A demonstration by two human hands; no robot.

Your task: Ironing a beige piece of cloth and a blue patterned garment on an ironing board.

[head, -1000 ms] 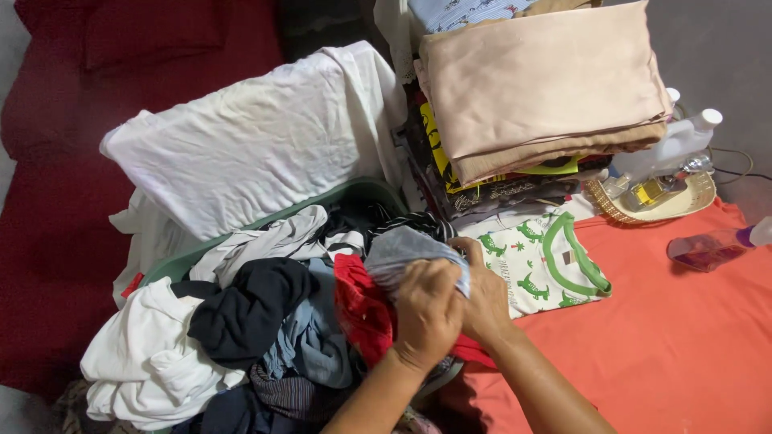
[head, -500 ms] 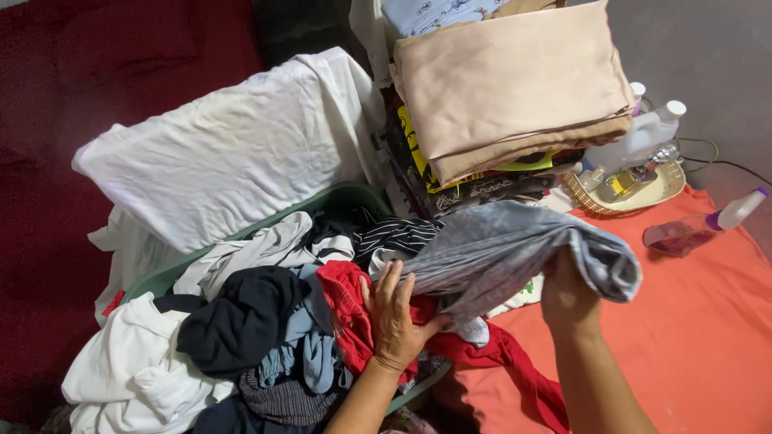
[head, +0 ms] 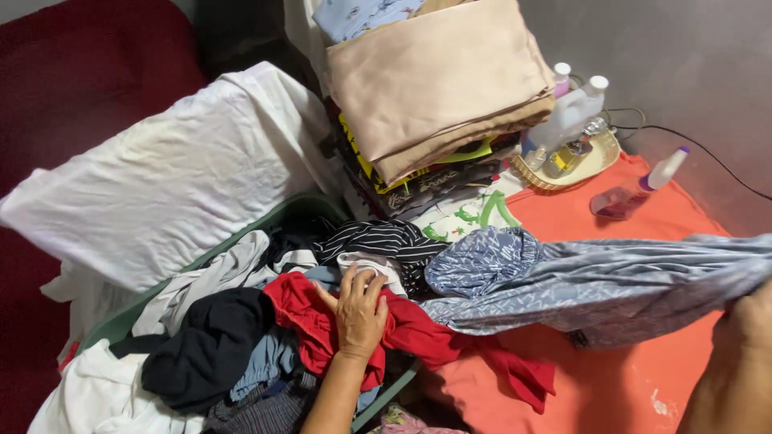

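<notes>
Right hand (head: 748, 325) is gripping, fingers hidden, a blue-grey patterned garment (head: 595, 281) stretching over orange sheet (head: 643, 386); left hand (head: 359, 313), fingers spread, is pressing red cloth (head: 305, 317) w/ basket pile (head: 201, 354) mostly unsorted.

Matt patterned grey cloth garment (head: 595, 281), creased

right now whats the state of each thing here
left hand: flat on the red garment, gripping nothing
right hand: gripping the blue patterned cloth, stretched out
green basket: heaped with unfolded clothes
beige fabric: folded, on top of the stack
spray bottle: lying on its side
</notes>
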